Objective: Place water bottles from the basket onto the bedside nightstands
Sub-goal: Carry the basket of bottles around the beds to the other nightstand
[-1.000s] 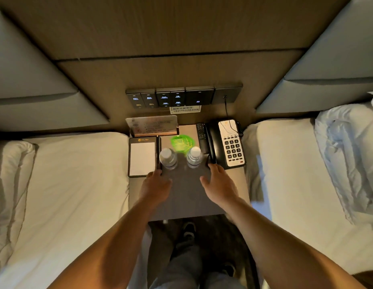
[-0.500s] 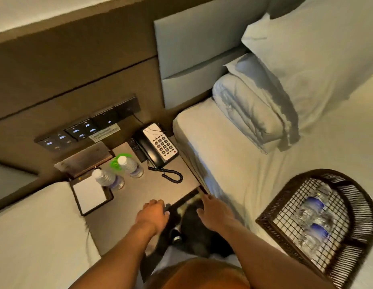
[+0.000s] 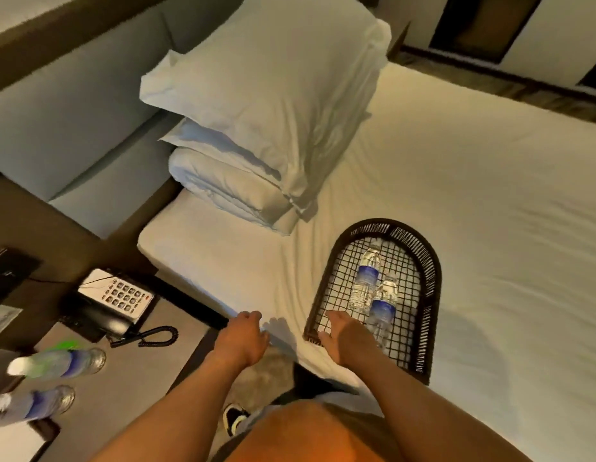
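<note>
Reaching over the near edge of the wicker basket (image 3: pixel 431 285), the person's right hand (image 3: pixel 344 335) hangs empty with its fingers loosely spread, just short of the two water bottles in the basket (image 3: pixel 373 295). These lie flat on the mesh floor, side by side and touching, long axes running away from the hand, caps toward the far rim. The closer one's base lies just beyond the right fingertips, so that hand is clearly the better placed; the left hand (image 3: pixel 243 338), half curled and holding nothing, hovers at the bed (image 3: pixel 489 201) edge, left of the basket. Nothing lies between right hand and bottles except the low rim. Off to the left, the nightstand (image 3: pixel 130 395) already carries two standing bottles (image 3: pixel 56 361) near a telephone (image 3: pixel 113 301) with its coiled cord. Stacked pillows (image 3: pixel 266 128) sit beyond the basket, clear of the reach.
</note>
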